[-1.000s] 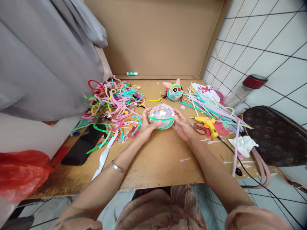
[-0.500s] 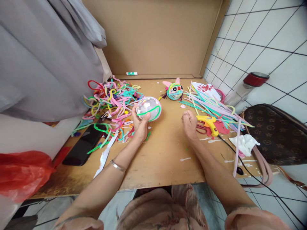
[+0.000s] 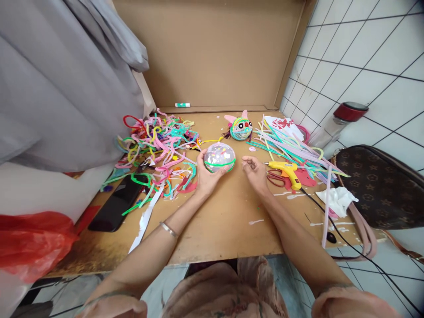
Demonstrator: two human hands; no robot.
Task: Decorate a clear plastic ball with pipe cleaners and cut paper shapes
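Observation:
My left hand [image 3: 208, 179] is wrapped round a clear plastic ball [image 3: 219, 155] with colourful bits showing through it. A green pipe cleaner [image 3: 220, 166] runs round the ball's lower part, and my left thumb lies near it. To the right of the ball, apart from it, my right hand [image 3: 255, 172] is closed with curled fingers. Whatever those fingers hold, if anything, is too small to make out. Just right of that hand lies a yellow glue gun [image 3: 285, 168], with red-handled scissors [image 3: 275, 178] partly beneath it.
A pipe-cleaner-wrapped ball with eyes and pink ears [image 3: 241, 128] sits at the back. Tangled pipe cleaners [image 3: 165, 137] and a phone [image 3: 114, 205] are left. Straight pipe cleaners [image 3: 291, 141], a bottle [image 3: 341, 121] and a brown handbag [image 3: 377, 185] are right.
My left hand has moved right with the ball and turned it, so the green strip lies more level. My right hand has shifted left toward the ball, its fingers loosening slightly.

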